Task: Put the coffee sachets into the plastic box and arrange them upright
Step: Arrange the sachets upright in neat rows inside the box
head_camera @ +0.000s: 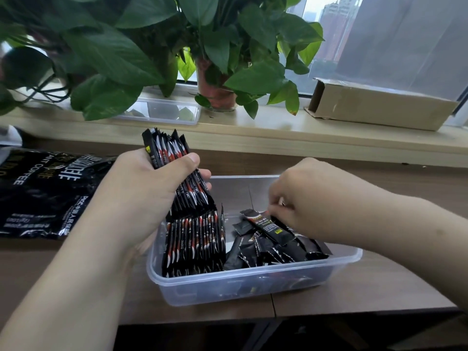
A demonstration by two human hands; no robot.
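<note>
Left hand (141, 191) grips a thick bundle (174, 168) of black-and-red coffee sachets. The thumb lies across the front and the fingers wrap behind. The bundle is tilted, with its upper ends leaning away and left and its lower ends over the left end of the box (253, 282).

The box is clear plastic and open-topped, and sits on the table (379, 282) directly in front of us. At its left end a row (195, 244) of sachets stands upright on end, packed close together. The bundle's lower ends come down to the tops of this row; we cannot tell whether they touch.

In the middle and right of the box a heap (291, 249) of sachets lies flat and jumbled, pointing every way.

Right hand (311, 198) reaches in from the right, wrist above the far rim and fingers curled downward. The fingertips are bunched on one sachet (268, 226), which lies aslant on top of the heap, label up. We read this as a pinch, though the tips partly hide the contact.

On the table to the left of the box, a large black coffee bag (48, 188) lies flat and crumpled.

Behind the table is a pale sill (253, 133). On it are leafy plants (114, 59), one in a reddish pot (217, 92), a shallow clear tray (162, 111), and at the right an open brown carton (379, 107) on its side.
</note>
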